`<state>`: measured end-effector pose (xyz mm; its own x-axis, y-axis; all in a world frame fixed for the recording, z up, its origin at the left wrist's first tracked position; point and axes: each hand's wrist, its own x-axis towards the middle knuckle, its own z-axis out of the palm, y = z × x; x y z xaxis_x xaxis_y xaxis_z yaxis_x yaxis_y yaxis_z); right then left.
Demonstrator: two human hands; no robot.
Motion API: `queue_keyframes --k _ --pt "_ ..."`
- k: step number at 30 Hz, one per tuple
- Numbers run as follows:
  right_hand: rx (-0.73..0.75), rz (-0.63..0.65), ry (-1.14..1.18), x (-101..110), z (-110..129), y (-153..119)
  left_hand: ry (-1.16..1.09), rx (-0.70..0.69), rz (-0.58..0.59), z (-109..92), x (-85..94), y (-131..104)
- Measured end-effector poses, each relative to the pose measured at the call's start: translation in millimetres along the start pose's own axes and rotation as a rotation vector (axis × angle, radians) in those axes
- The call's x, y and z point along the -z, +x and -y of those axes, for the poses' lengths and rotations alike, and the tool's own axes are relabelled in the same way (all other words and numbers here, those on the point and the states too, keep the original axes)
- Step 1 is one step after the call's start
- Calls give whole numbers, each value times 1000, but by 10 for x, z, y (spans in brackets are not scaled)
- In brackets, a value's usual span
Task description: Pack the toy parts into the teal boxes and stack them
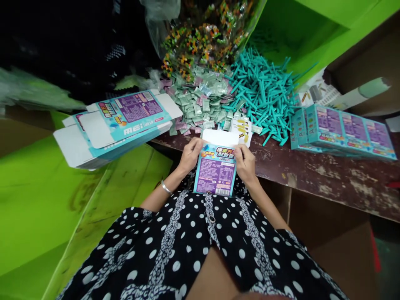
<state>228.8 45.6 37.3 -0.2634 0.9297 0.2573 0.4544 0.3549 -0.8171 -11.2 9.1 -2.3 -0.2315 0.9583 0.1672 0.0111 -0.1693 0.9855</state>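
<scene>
Between my two hands is a teal and purple printed carton (215, 171), held close to my body with its white flap up at the far end. My left hand (191, 155) grips its upper left edge, and my right hand (245, 162) pinches the upper right edge. Just beyond the carton, a white printed card (242, 129) with yellow pictures lies on the table. Behind it spreads a heap of small green and pink sachets (203, 104). To the right of that heap is a pile of teal plastic hammers (262, 91).
Flat cartons (125, 116) lie stacked at left. Several filled boxes (346, 129) stand in a row on the right of the worn brown table (312, 175). A clear bag of small orange and green pieces (206, 41) stands at the back, near green panels (306, 29).
</scene>
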Motion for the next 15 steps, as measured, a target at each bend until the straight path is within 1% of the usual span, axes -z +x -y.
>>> queue_keyframes --k 2,3,5,6,7,9,12,14,15 --pt "71 -53 41 -34 -42 73 26 -66 -74 -6 -31 77" --pt "89 -94 81 -64 -59 100 3 -88 -112 -9 -51 108" --pt "63 -173 203 -128 -78 131 -80 -93 -160 -26 -83 151" --pt "34 -191 268 -153 -81 140 -120 -80 -159 -45 -87 165" --pt "4 -183 323 -166 -80 150 -143 -57 -136 -76 -80 179" --pt "-44 -95 389 -148 -66 184 -120 9 -28 -169 -30 213" --pt "-106 94 376 -5 -3 302 -24 115 195 -367 96 304" --pt "-134 259 329 135 76 417 -6 157 323 -502 172 375" --pt "-135 364 298 206 124 478 -3 159 372 -562 199 404"
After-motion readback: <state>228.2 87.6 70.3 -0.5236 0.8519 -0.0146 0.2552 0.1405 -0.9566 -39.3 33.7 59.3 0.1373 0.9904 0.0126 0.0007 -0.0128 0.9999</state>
